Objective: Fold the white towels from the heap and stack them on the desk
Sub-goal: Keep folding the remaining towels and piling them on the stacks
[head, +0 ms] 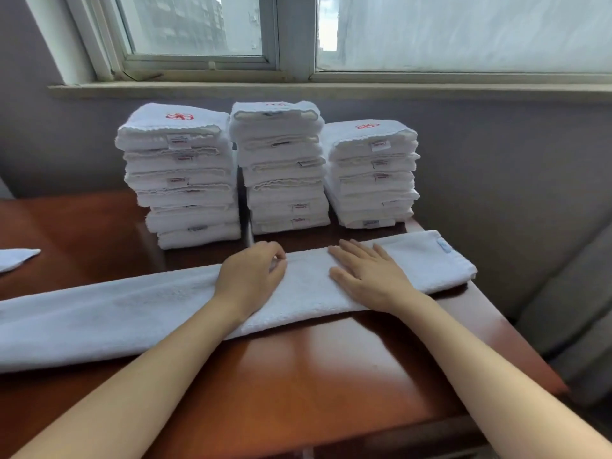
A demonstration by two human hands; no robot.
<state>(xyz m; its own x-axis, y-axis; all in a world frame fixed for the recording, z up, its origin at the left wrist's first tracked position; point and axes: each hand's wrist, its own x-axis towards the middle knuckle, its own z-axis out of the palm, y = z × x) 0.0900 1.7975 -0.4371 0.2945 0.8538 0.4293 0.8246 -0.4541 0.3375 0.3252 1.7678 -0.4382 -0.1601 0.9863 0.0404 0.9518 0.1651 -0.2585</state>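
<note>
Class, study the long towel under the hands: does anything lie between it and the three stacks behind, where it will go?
Nothing visible does. Only bare desk separates the long towel from the three stacks, and the left hand and right hand are on the towel itself.

— Bright or dim?
— Bright: soft daylight straight in through the window (pixel 198 24) at the back.
— Glare?
— A pale sheen on the table (pixel 298 369) toward the front; washed-out white across the right pane.
— Shadows?
— Faint and soft beneath the flat towel (pixel 99 323), darker between the towel stacks (pixel 281 167).
— Sharpness?
— Slightly soft throughout; wide-angle bending toward the edges.
</note>
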